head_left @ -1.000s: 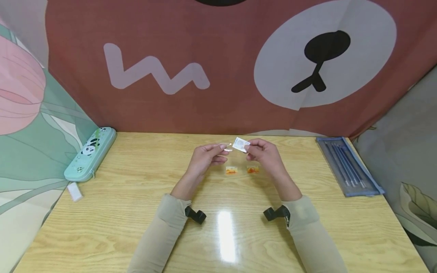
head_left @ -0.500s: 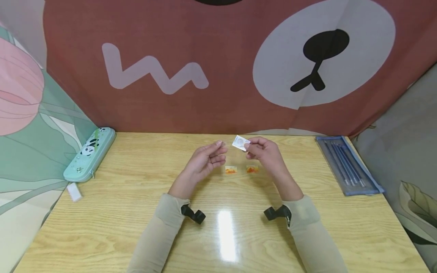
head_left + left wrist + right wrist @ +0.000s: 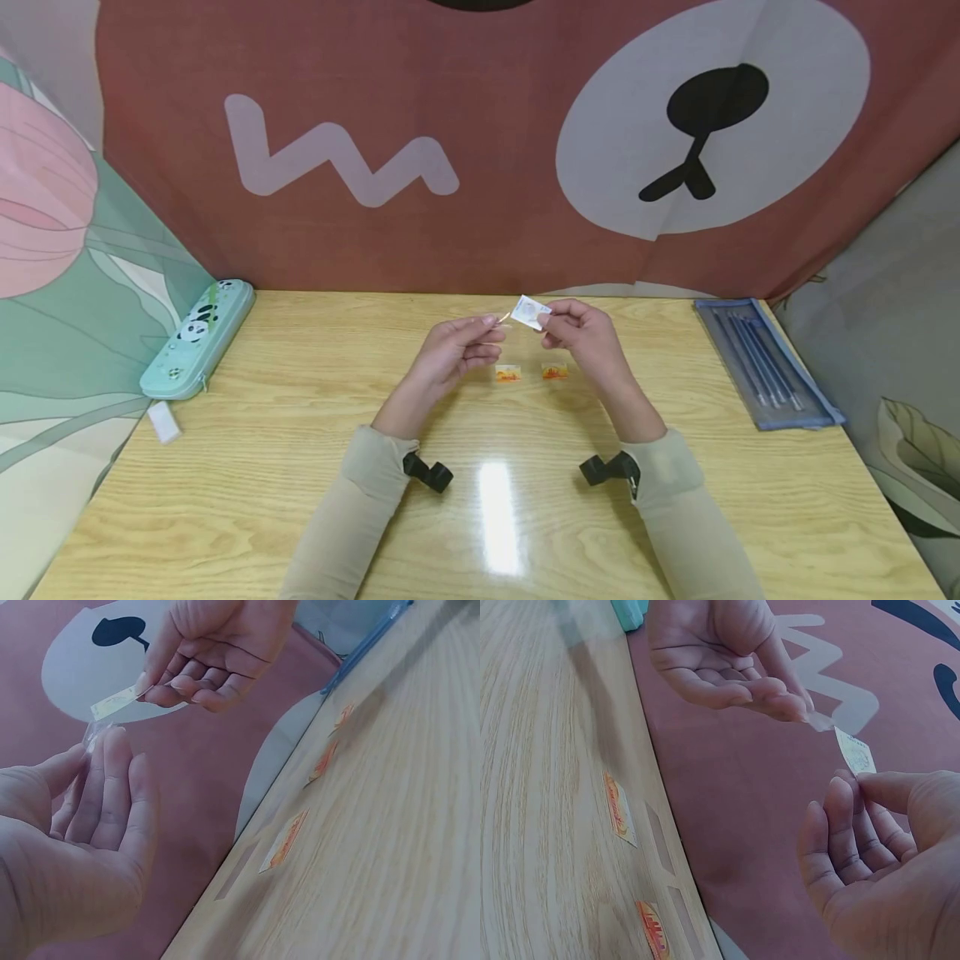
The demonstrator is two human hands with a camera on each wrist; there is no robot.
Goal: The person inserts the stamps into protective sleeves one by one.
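Note:
My left hand (image 3: 450,350) pinches a small piece of clear film (image 3: 821,721) between thumb and fingers, its other fingers loosely bent. Facing it, my right hand (image 3: 587,335) pinches one corner of a small white printed paper (image 3: 528,312), rather like a stamp. The film's tip lies at or very near the paper's edge; whether they touch I cannot tell. Below the hands, two small orange-and-white printed pieces lie flat on the wooden table: the left piece (image 3: 508,373) and the right piece (image 3: 555,372).
A mint panda pencil case (image 3: 198,340) lies at the far left, with a white eraser-like block (image 3: 163,422) beside it. A blue-edged mesh pouch (image 3: 768,367) holding several pencil-like sticks lies at the right. A brown cartoon cloth (image 3: 495,242) hangs behind the table (image 3: 300,467).
My left hand tilted slightly away from the paper, then came back close, and the film again shows at its fingertips. The right hand and its paper have barely moved.

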